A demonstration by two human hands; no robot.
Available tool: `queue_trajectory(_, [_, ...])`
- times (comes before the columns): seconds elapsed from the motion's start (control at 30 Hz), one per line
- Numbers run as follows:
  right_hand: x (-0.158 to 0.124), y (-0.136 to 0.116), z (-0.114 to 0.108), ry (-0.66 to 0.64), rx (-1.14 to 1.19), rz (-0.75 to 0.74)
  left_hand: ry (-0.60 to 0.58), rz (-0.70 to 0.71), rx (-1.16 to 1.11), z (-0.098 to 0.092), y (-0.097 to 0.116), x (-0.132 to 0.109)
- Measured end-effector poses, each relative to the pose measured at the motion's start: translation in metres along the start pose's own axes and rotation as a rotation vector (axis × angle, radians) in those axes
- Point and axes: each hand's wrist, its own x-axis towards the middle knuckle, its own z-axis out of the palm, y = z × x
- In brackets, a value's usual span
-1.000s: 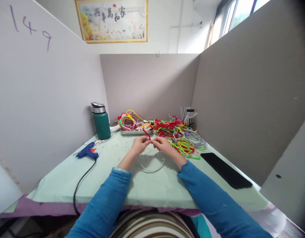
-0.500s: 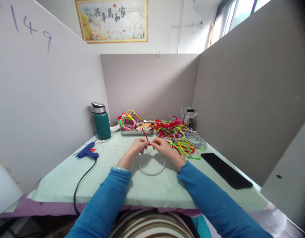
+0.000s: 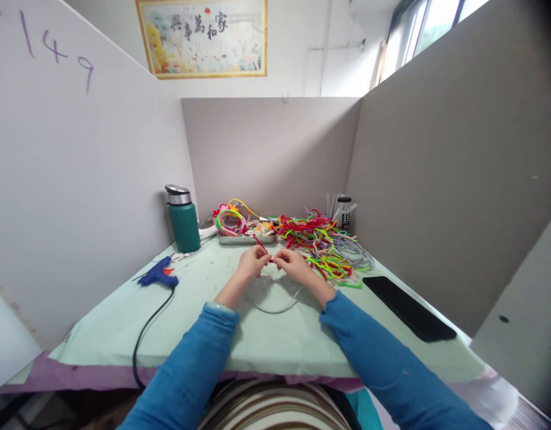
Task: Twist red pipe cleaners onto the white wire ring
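Close together above the middle of the table, my left hand [image 3: 254, 261] and my right hand [image 3: 292, 264] both have their fingers pinched. A red pipe cleaner [image 3: 260, 243] sticks up out of the left fingers, and a bit of red shows between the two hands. My right fingertips pinch at the same spot, on what seems to be the band. A thin pale band [image 3: 278, 312] curves down below the hands in a loop; its upper ends are hidden by them.
A metal tray [image 3: 246, 240] with colourful crafts stands behind the hands, beside a heap of pipe cleaners [image 3: 315, 239]. At left are a green bottle [image 3: 184, 224] and a blue glue gun [image 3: 159, 273] with a black cord. A black phone-like slab [image 3: 409, 309] lies right.
My left hand has shifted and turned slightly, and the red pipe cleaner leans further left. Less of the pale loop's left side shows. My right hand has hardly moved.
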Motion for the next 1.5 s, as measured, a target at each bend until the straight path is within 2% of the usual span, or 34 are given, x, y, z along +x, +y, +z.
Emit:
queue_trajectory(0.2, [0.003, 0.004, -0.001, 0.034, -0.013, 0.016, 0.066, 0.190, 0.141, 0.000, -0.005, 0.004])
queue_trajectory(0.37, [0.004, 0.009, 0.000, 0.004, -0.002, 0.029, 0.071, 0.341, 0.305, -0.001, -0.003, 0.004])
queue_trajectory(0.6, [0.005, 0.012, 0.002, -0.024, 0.010, 0.032, 0.028, 0.340, 0.372, -0.002, 0.000, 0.002])
queue_trajectory(1.17, [0.003, 0.004, -0.001, 0.042, -0.017, -0.011, 0.029, 0.360, 0.389, -0.001, -0.003, 0.003])
queue_trajectory(1.37, [0.002, 0.002, -0.002, 0.056, -0.001, -0.009, -0.036, 0.254, 0.322, 0.000, -0.003, 0.005])
queue_trajectory(1.5, [0.003, 0.004, -0.001, 0.059, 0.018, -0.021, -0.010, 0.212, 0.227, 0.000, -0.002, 0.004])
